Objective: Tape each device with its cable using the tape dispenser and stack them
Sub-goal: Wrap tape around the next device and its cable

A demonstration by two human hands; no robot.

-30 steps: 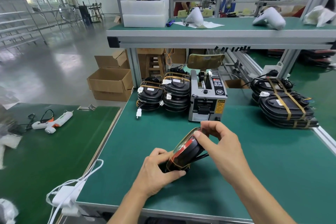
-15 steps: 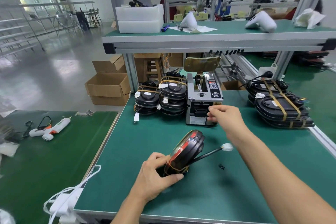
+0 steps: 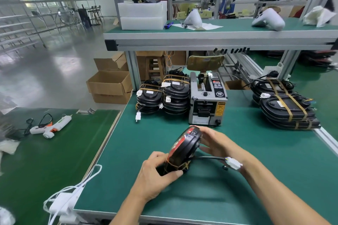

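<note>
At the near middle of the green workbench (image 3: 237, 179), the left hand (image 3: 155, 175) grips the lower end of the device (image 3: 184, 150), fingers curled round it where a tape band already crosses the body, and holds it tilted on edge just above the mat. The right hand (image 3: 217, 142) holds the upper end from the far side, thumb over the rim and fingers curled behind; whether a fresh strip of tape lies under them cannot be told. The cable (image 3: 210, 158) sticks out loose to the right, ending in a white connector (image 3: 234, 163) by the right wrist. To do this step well, I judge the cable should be folded against the body first, the left grip kept firm, and the tape pressed flat over both so nothing springs free. Farther left lie a glue gun (image 3: 53, 126) on the next table and cardboard boxes (image 3: 109, 86) on the floor. Behind the hands stand two stacks of taped devices (image 3: 164, 95), then the tape dispenser (image 3: 207, 100) straight ahead, near the right hand, and a larger taped pile (image 3: 283, 104) at right. Nothing blocks the dispenser; the dangling connector is the likeliest snag.
</note>
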